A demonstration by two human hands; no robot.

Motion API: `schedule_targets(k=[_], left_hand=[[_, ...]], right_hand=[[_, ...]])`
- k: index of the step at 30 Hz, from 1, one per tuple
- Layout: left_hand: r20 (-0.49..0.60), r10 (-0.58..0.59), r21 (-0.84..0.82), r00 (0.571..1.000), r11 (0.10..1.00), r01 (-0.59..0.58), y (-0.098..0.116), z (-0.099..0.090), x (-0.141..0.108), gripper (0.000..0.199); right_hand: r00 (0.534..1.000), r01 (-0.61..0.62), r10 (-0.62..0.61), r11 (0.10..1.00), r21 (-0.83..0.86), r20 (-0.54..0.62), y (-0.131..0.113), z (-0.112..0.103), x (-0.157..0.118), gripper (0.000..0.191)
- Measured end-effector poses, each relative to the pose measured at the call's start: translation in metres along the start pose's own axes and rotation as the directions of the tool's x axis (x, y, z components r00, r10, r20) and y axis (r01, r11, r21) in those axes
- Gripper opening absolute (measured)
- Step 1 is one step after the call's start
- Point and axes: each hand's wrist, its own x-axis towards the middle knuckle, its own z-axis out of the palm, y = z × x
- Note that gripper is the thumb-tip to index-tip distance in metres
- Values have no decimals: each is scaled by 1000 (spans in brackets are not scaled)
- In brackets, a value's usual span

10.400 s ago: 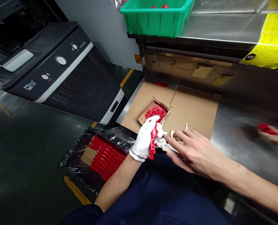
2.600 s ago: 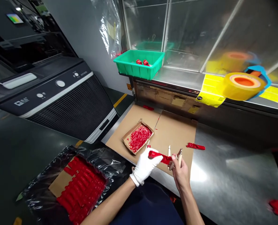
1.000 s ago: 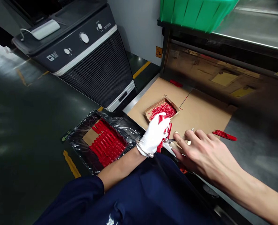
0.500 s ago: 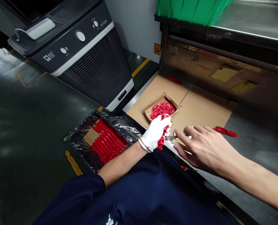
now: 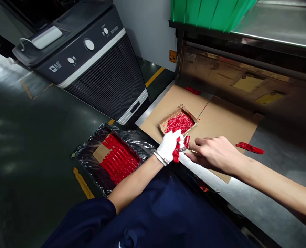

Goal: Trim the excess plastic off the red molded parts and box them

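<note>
My left hand, in a white glove, is closed around a red plastic part. My bare right hand is closed on small metal pliers, whose jaws meet the red part beside the glove. Another red piece stands up by the jaws. Just beyond the glove, a small cardboard box holds many small red bits. At the lower left, a box lined with black plastic holds rows of red parts. The pliers' handles are mostly hidden by my right hand.
Flat cardboard covers part of the metal bench. A red part lies at its right edge, another at the back. A green crate sits on the shelf above. A dark air cooler stands at the left.
My right hand has moved left and closed in around the pliers, nearer the glove. The red part in my left hand has shifted, and a red piece now stands right of the glove.
</note>
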Motion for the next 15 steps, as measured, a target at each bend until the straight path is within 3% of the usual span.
schedule_targets(k=[3,8,11,15], left_hand=[[-10,21,-21,1000,1000,-22,8,-10,24,25],[-22,78,8,997,997,-78,28,-22,63,31],[-72,134,68,988,989,-129,36,-30,89,33],[-152,203,198,967,965,-171,42,-40,119,31]], right_hand=[[1000,-28,27,997,66,9,12,6,22,50],[990,-73,85,992,105,-117,31,20,50,52],[974,-139,165,976,166,-153,42,30,57,52],[940,-286,324,917,279,-102,55,49,50,51]])
